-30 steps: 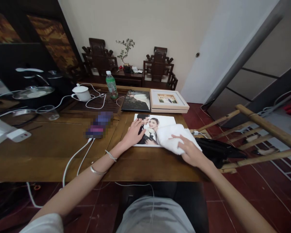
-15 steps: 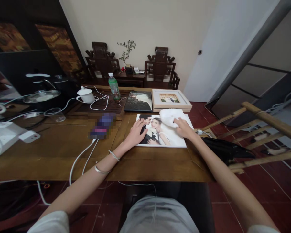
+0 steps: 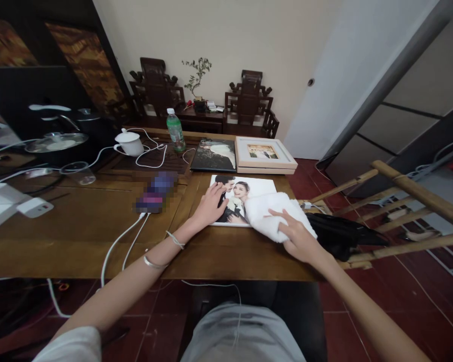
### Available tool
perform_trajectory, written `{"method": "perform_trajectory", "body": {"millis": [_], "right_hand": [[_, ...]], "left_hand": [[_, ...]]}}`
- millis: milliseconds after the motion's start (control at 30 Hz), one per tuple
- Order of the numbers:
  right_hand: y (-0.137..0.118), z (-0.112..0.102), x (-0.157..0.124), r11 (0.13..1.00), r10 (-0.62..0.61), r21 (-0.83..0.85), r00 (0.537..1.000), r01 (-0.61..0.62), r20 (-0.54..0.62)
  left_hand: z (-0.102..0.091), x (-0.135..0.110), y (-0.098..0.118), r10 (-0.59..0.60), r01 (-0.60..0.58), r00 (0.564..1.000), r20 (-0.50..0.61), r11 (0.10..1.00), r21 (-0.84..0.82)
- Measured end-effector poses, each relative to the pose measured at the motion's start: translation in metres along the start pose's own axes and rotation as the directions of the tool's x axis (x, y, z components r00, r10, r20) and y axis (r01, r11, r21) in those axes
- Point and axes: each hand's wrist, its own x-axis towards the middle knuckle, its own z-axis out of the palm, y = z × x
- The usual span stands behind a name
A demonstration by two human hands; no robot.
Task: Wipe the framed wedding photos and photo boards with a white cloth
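one cloth [image 3: 266, 216] on one photo [image 3: 251, 187]

Left arm: extended forward, forearm angled to the right. Left hand [image 3: 210, 205]: palm down, fingers spread flat, beyond the middle of the table [image 3: 79, 231] front edge. Right arm: extended forward and inward. Right hand [image 3: 295, 235]: palm down, fingers extended, slightly curved, near the front right corner.

Since half a second ago the right hand [image 3: 296, 237] has drawn the white cloth [image 3: 274, 216] from the far right corner of the photo print [image 3: 241, 193] back down to its near right corner, so the cloth now covers the lower right part and overhangs the print's near edge.
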Motion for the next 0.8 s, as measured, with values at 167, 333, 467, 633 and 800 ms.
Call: {"method": "perform_trajectory", "body": {"millis": [167, 333, 467, 633, 800], "right_hand": [[0.051, 0.001, 0.065, 0.993, 0.099, -0.062, 0.995, -0.101, -0.021], [0.09, -0.001, 0.107, 0.97, 0.208, -0.107, 0.972, -0.219, -0.108], [0.091, 0.008, 0.101, 0.972, 0.2, -0.101, 0.972, -0.213, -0.125], [0.055, 0.016, 0.049, 0.987, 0.123, -0.09, 0.989, -0.13, -0.078], [-0.002, 0.005, -0.006, 1.0, 0.012, -0.013, 1.0, -0.012, -0.021]], "left_hand": [[0.001, 0.0, -0.007, 0.015, -0.016, 1.0, -0.006, 1.0, -0.018], [0.0, 0.0, -0.011, 0.003, -0.002, 1.0, 0.007, 0.999, -0.052], [0.0, 0.0, -0.01, -0.015, 0.016, 1.0, 0.017, 0.997, -0.077], [0.002, 0.0, -0.009, -0.038, 0.039, 0.999, 0.005, 0.995, -0.094], [0.004, 0.0, -0.007, -0.046, 0.045, 0.999, -0.008, 0.996, -0.083]]}}
